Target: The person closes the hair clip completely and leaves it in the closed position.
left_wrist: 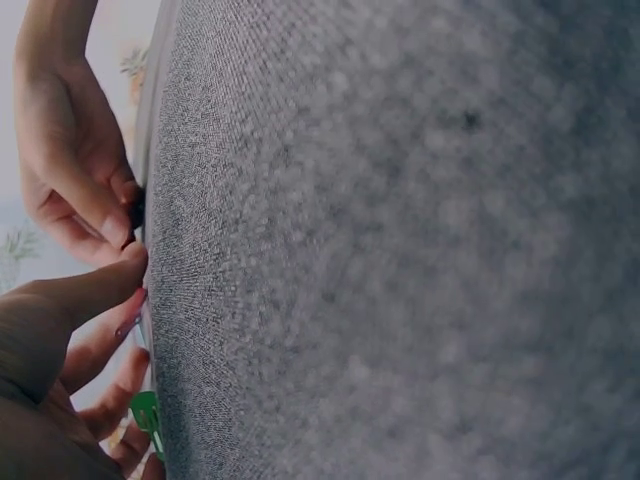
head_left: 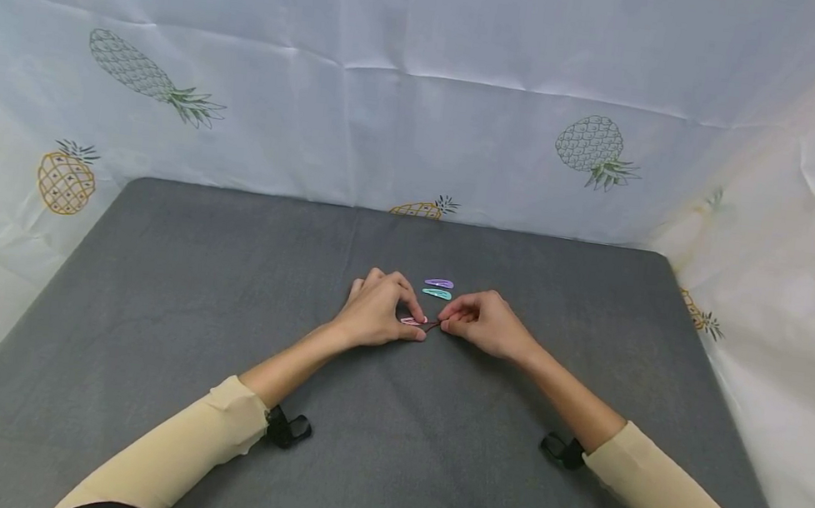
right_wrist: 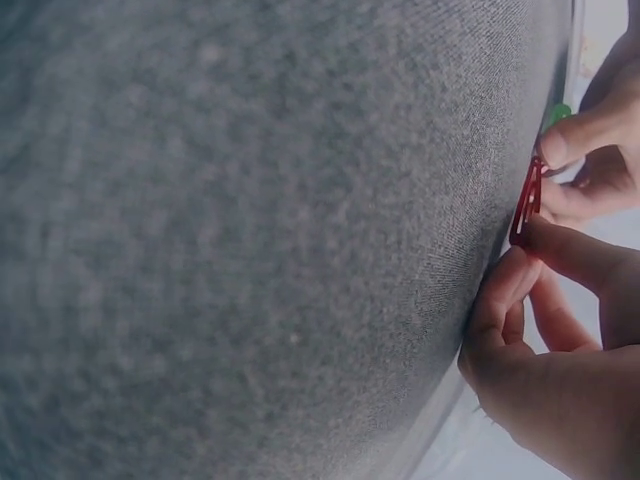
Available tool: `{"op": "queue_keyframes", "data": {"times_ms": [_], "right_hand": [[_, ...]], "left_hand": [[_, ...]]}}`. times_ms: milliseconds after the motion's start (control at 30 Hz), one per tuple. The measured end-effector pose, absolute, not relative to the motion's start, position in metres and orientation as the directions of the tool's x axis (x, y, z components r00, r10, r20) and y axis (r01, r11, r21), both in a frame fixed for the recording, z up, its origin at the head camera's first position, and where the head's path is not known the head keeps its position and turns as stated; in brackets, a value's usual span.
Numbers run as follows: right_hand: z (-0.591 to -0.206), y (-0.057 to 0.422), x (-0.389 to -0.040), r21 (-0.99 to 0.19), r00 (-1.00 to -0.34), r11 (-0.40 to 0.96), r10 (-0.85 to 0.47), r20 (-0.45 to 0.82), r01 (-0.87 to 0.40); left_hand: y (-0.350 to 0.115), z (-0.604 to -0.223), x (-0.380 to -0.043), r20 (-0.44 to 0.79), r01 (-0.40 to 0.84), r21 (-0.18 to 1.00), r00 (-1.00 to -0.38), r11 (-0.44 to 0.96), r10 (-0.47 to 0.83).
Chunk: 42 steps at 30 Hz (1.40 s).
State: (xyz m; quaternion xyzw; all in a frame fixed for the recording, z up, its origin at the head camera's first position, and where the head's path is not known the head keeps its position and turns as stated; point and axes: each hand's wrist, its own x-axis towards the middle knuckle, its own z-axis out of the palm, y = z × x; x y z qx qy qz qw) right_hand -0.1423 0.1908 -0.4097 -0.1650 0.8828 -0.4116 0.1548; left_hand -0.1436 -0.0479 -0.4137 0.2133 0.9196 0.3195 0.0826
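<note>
Grey cloth-covered table (head_left: 163, 343): the ground on which all items were laid.

Item, one red snap hair clip (right_wrist: 529, 195): positioned between the two hands, just above or on the cloth, one end at the right fingertips, the other beside the left thumb.

Item, right hand (head_left: 490, 326): thumb and forefinger pinched one end of the red clip.

Item, left hand (head_left: 370, 317): thumb and forefinger curved toward each other with a gap between them; whether they gripped the clip's far end could not be told.

Item, one pink snap hair clip (head_left: 411, 321): between left thumb and forefinger in the head view.

Item, one green hair clip (left_wrist: 146, 413): near the left fingers, partly hidden.

Items, one purple snap hair clip (head_left: 438, 283) and one mint-green snap hair clip (head_left: 436, 293): lying nearly parallel, just beyond the hands, purple farther off.

Item, pair of cream sleeves (head_left: 192, 447), with black straps (head_left: 288, 430) near the cuffs.

Item, white pineapple-print sheeting (head_left: 465, 17): hung behind and beside the table.
</note>
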Motion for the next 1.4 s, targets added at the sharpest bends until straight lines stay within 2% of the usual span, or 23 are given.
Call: {"op": "queue_keyframes", "data": {"times_ms": [467,933,1167,1400], "right_hand": [[-0.412,0.191,-0.143,-0.757,-0.899,0.621,-0.424,-0.107,-0.203],[-0.404,0.188,-0.146,-0.770,-0.930,0.609,-0.362,-0.057,-0.190],[-0.405,0.188,-0.148,-0.811,-0.930,0.551,-0.366,-0.024,-0.196],[-0.399,0.187,-0.152,-0.881,-0.927,0.449,-0.373,-0.037,-0.145]], "left_hand": [[-0.047,-0.415,-0.141,0.007,0.362,0.632,-0.887,0.685,0.462],[-0.047,-0.406,-0.145,0.042,0.366,0.648,-0.893,0.667,0.449],[-0.046,-0.405,-0.146,0.080,0.382,0.668,-0.891,0.639,0.448],[-0.045,-0.401,-0.150,0.092,0.365,0.693,-0.900,0.622,0.426]]}}
